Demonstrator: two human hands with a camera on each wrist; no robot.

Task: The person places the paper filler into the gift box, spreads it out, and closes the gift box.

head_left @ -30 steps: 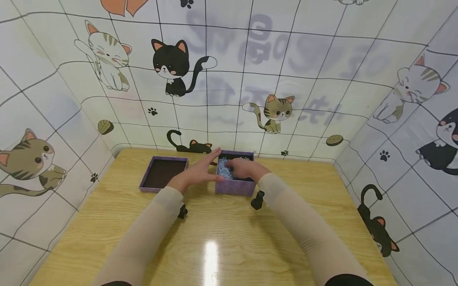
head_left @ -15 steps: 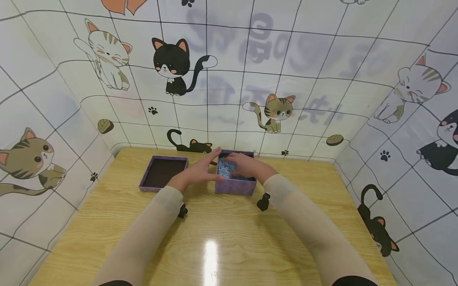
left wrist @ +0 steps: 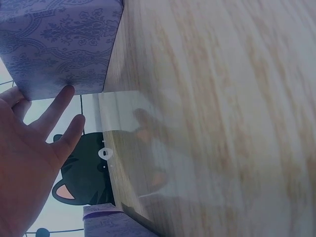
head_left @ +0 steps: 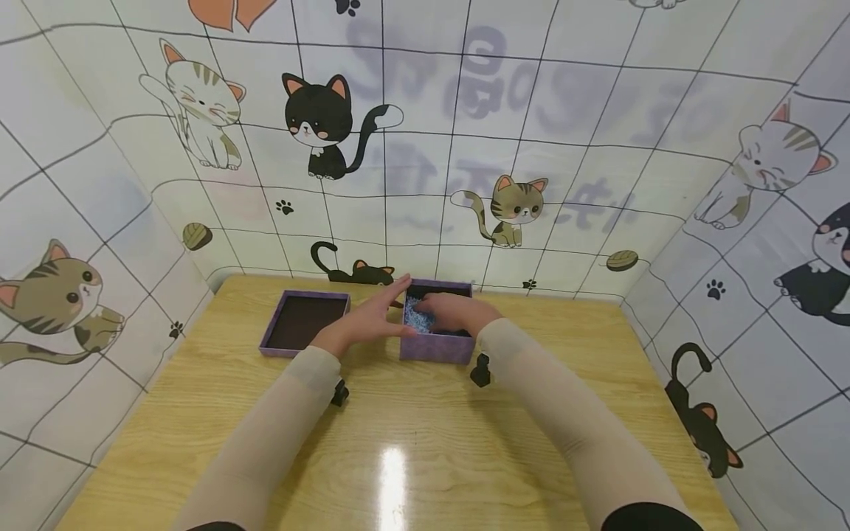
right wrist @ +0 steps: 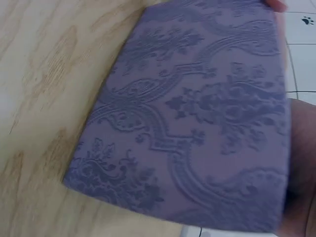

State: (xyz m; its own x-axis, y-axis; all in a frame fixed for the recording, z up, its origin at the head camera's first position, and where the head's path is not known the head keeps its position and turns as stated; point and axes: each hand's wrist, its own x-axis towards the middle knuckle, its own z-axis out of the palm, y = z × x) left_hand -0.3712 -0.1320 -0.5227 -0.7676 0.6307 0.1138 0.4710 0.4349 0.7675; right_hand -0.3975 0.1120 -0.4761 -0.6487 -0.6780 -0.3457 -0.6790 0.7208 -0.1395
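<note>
A purple patterned box (head_left: 436, 348) stands at the back of the table, its dark inside holding pale blue shredded filler (head_left: 418, 318). My left hand (head_left: 364, 319) is at the box's left side, fingers spread and fairly straight, thumb at the front left corner. In the left wrist view the fingertips (left wrist: 66, 91) meet the patterned side wall. My right hand (head_left: 454, 311) reaches over the right rim into the box, its fingers down at the filler. The box wall (right wrist: 197, 118) hides most of that hand in the right wrist view, and I cannot tell whether it pinches any shreds.
A shallow purple lid (head_left: 302, 324) with a dark inside lies to the left of the box, inner side up. Both rest on a wooden table (head_left: 412, 435). Behind them rises a wall covering (head_left: 425, 221) printed with cats.
My right hand lifted a little to the right, uncovering more filler, then moved back left and down into the box. The left hand, box and lid have stayed put.
</note>
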